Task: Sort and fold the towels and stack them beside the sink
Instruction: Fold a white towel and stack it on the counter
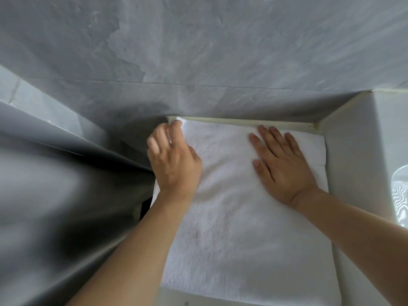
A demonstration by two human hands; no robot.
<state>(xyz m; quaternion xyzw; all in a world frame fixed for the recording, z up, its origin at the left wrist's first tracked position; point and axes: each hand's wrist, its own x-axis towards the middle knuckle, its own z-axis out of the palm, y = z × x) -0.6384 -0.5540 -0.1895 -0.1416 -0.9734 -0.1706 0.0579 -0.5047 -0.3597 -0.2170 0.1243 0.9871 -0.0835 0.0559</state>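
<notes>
A white folded towel (238, 217) lies flat on a narrow white counter in the corner, reaching back to the wall. Layered edges show at its right side, so it rests on other folded towel layers. My right hand (280, 164) presses flat on the towel's far right part, fingers straight and spread. My left hand (172, 157) sits at the towel's far left edge with its fingers curled near the back left corner; motion blur hides whether they pinch the cloth.
A grey marble wall (198, 62) rises directly behind the towel. A raised white sink block (362, 151) borders the towel on the right, with a glossy basin edge (399, 195) at the frame's right. A grey wall panel (55, 173) drops away on the left.
</notes>
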